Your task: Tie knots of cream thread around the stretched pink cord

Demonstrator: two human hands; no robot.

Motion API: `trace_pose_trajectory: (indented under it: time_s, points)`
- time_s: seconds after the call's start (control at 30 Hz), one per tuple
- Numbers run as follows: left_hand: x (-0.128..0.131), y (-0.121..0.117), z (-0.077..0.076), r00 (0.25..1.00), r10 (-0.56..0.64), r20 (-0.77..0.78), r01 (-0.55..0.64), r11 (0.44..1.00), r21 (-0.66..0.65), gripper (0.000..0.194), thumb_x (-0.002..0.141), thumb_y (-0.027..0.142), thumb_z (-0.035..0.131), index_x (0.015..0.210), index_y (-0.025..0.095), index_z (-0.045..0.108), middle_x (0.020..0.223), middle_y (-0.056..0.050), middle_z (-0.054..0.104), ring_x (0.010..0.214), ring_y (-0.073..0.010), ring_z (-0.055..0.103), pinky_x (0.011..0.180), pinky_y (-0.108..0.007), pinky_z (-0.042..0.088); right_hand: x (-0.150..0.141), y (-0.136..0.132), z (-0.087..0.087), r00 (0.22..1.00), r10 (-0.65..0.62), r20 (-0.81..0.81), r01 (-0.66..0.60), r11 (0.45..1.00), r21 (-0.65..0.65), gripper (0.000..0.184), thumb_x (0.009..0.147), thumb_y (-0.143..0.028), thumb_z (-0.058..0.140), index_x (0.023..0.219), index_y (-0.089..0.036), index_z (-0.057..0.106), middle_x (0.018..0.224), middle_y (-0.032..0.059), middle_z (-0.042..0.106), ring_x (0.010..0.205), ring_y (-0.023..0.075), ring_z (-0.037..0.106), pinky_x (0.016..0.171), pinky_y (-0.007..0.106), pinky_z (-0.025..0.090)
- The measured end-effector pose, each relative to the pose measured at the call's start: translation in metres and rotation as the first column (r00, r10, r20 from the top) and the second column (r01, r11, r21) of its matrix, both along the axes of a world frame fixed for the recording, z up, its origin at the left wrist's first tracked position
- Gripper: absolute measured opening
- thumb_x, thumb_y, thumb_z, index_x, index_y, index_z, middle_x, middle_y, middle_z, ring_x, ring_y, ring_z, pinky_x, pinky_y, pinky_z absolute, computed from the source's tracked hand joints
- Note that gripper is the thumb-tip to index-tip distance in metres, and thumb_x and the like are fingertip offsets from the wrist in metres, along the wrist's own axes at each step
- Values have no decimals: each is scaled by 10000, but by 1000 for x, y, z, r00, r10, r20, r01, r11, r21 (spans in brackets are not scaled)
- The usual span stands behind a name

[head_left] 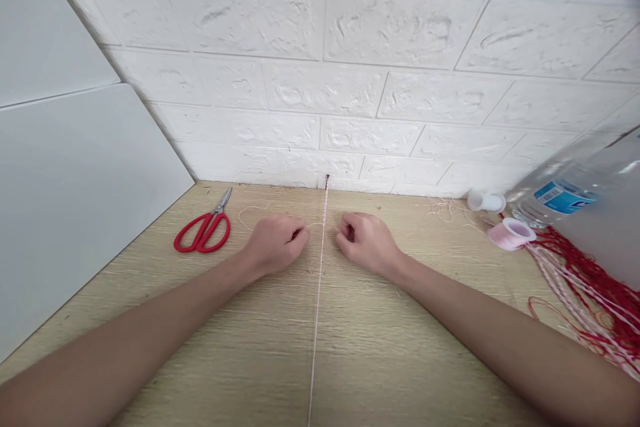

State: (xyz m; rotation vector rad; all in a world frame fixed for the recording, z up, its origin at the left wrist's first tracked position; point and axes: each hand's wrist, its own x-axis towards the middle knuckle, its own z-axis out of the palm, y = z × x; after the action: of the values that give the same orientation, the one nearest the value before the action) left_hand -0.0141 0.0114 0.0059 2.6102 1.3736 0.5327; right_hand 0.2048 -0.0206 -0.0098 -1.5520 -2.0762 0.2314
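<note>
A taut pale pink cord [317, 293] runs from a small dark anchor point [327, 177] at the wall's foot toward me, its far stretch thicker and knotted. Left of it, my left hand [277, 242] is closed in a pinch on a thin pale thread [315, 224], which reaches the cord; a loose loop of thread curls beyond the knuckles. My right hand [367, 240], closed likewise, sits just right of the cord without touching it. A bit of thread [397, 291] shows below its wrist; the rest between those fingers is hidden.
Red-handled scissors [204, 230] lie left, blades toward the white brick wall [280, 93]. At right are a white spool [486, 201], a pink thread spool [511, 234], a water bottle [560, 197] and a heap of red cords [610, 300]. White panels [75, 200] bound the left side.
</note>
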Motion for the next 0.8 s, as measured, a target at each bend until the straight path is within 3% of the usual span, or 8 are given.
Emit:
trace_pose_trajectory:
  time_s: [0.2,0.33,0.5,0.67,0.73,0.8]
  points:
    - [-2,-6,3,974,-208,87,203,977,70,371,929,303,418,589,167,363,533,26,443,507,-94,370,537,-272,235,-5,-8,6,997,0,-77,10,992,126,174,855,-243,518,699,-201,456,632,-12,524,609,140,462,584,271,301]
    - [-2,-10,1,937,-337,89,317,931,181,327,929,284,438,624,171,412,548,32,451,494,-92,358,518,-269,247,-9,-10,8,984,38,-174,-26,997,70,231,911,-276,476,694,-198,477,666,-1,544,652,148,486,605,271,323]
    - [3,-17,2,881,-473,-21,458,841,287,242,918,267,455,701,173,505,603,15,502,547,-117,406,550,-279,303,-14,-7,11,957,30,-288,-44,998,-41,413,973,-429,398,635,-196,441,620,-14,509,624,141,465,598,273,320]
    - [8,-23,10,814,-573,-95,570,758,317,234,913,274,452,733,174,563,697,-24,547,625,-147,461,580,-300,340,-18,-3,10,959,59,-276,-72,997,-39,449,947,-467,458,595,-191,431,601,-20,504,617,133,449,624,275,325]
    - [8,-24,12,805,-588,-74,578,751,320,249,908,256,445,700,177,557,724,-35,558,651,-152,479,600,-303,360,-18,-2,8,963,79,-259,-88,996,-24,389,921,-416,519,611,-189,461,624,-18,533,636,135,462,641,275,327]
    - [9,-23,11,842,-539,0,512,799,316,236,902,226,439,710,178,568,736,-36,571,669,-153,498,631,-304,385,-18,-1,6,961,101,-256,-109,994,-16,337,909,-337,535,616,-190,457,627,-22,534,639,133,464,638,272,322]
